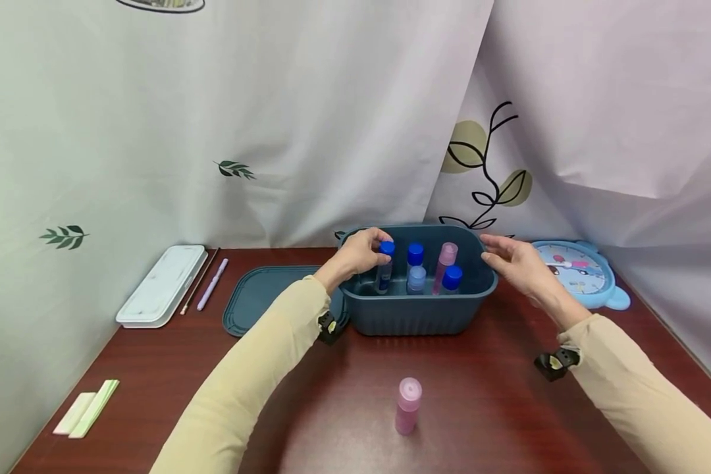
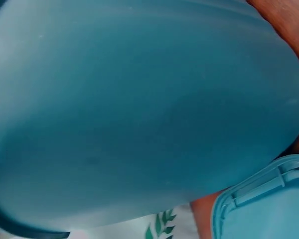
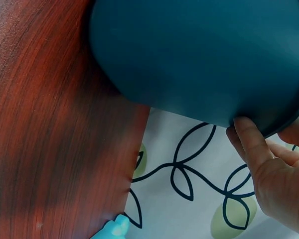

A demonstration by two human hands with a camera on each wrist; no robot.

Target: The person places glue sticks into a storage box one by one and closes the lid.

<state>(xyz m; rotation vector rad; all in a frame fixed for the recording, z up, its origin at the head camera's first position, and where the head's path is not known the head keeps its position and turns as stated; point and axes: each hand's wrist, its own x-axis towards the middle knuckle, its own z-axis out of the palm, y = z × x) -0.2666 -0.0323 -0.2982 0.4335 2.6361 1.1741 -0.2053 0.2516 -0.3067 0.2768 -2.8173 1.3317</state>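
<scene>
Four bottles stand in the bin (image 1: 417, 313); your left hand (image 1: 361, 253) grips the blue-capped bottle (image 1: 384, 266) inside, right hand (image 1: 518, 263) slack at its rim, lift straight next.

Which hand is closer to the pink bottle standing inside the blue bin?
Right. The right hand touches the bin's right rim, just right of the pink bottle. The left hand grips a blue-capped bottle at the bin's left end, farther off.

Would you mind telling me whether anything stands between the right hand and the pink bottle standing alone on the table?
Nothing visible does. The right hand is at the teal bin's right rim, and only bare table lies between it and the pink bottle in front.
</scene>
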